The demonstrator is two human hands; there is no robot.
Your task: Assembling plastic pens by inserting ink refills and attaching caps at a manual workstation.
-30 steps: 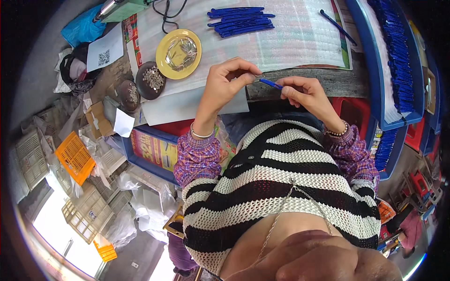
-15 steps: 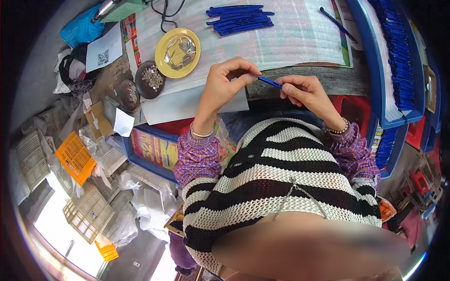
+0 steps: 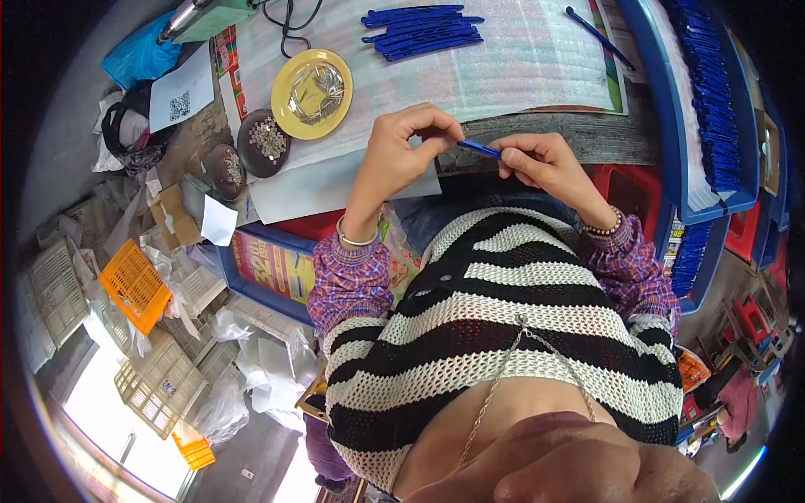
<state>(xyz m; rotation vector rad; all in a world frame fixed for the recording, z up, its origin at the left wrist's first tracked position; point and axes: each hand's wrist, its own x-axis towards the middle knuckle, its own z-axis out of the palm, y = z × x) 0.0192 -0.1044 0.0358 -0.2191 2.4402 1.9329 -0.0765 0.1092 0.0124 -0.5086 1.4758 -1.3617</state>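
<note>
A slim blue strip-like part [image 3: 479, 148] is held level between my two hands, over the table's front edge. My right hand [image 3: 543, 165] is closed round its right end. The thumb and forefinger of my left hand [image 3: 404, 149] pinch at its left tip, where anything small between them is hidden. Beyond my hands lies a pile of similar blue parts [image 3: 423, 32]. To the left, a yellow plate [image 3: 290, 119] holds thin metal pins [image 3: 322, 88]. Beside it are two dark brown bowls [image 3: 251, 159] [image 3: 225, 189] with small metal pieces.
One more blue part [image 3: 599, 38] lies alone at the back right. A blue tray [image 3: 681, 117] packed with blue parts stands to the right. White foam sheet [image 3: 511, 71] covers the table. Left stand a green machine [image 3: 215, 21], a blue bag [image 3: 142, 52] and a printed paper [image 3: 186, 94].
The whole view has shifted slightly. Both hands keep their hold on the blue part, and a small brassy bit visible earlier at my left fingertips is now hidden.
</note>
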